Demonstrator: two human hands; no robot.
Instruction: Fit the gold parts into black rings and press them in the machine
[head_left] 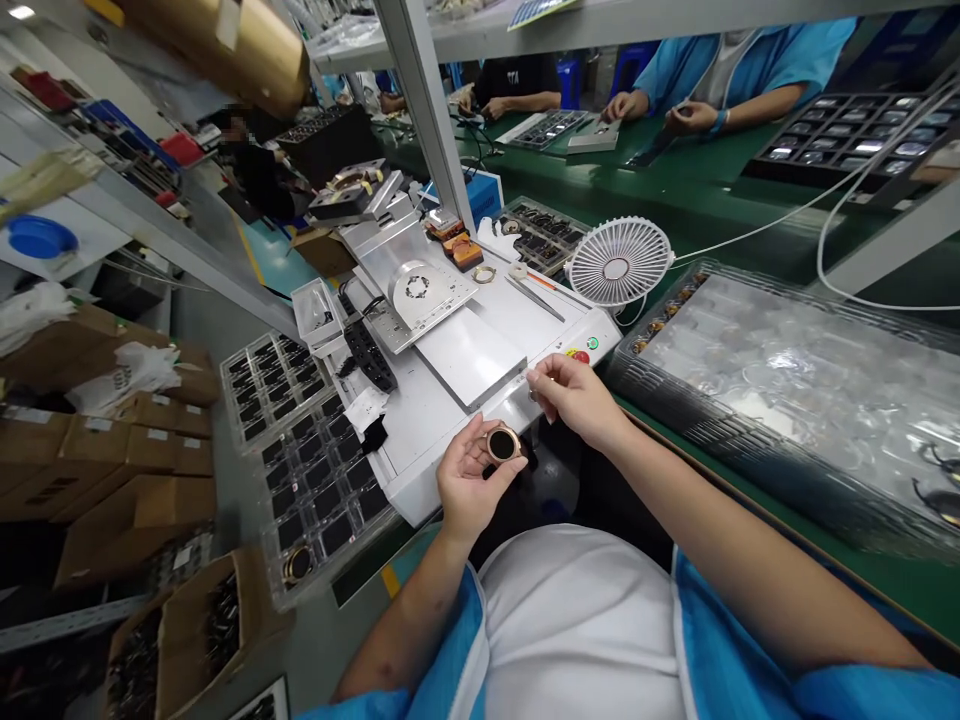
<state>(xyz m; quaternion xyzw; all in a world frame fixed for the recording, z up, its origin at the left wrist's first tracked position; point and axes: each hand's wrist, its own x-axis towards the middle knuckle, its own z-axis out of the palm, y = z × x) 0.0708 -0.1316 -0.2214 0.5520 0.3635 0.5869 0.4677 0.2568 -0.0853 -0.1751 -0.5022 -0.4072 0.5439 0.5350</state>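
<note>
My left hand (475, 478) grips a round watch case (503, 445) with a gold rim and a dark face, its face turned up toward me. To its right and a little higher, my right hand (574, 398) has its thumb and fingers pinched together near the front edge of the white machine (405, 450). What sits between those fingertips, if anything, is too small to make out. Just beyond both hands lies a flat metal plate (472, 355), with a silver fixture (415, 290) behind it.
Tweezers (536, 297) and a red emergency button (580, 356) are on the machine's right side, beside a white fan (621, 262). A clear tray stack (795, 400) stands right; trays of dark parts (319, 480) lie left. A co-worker's hands (694, 118) work across the bench.
</note>
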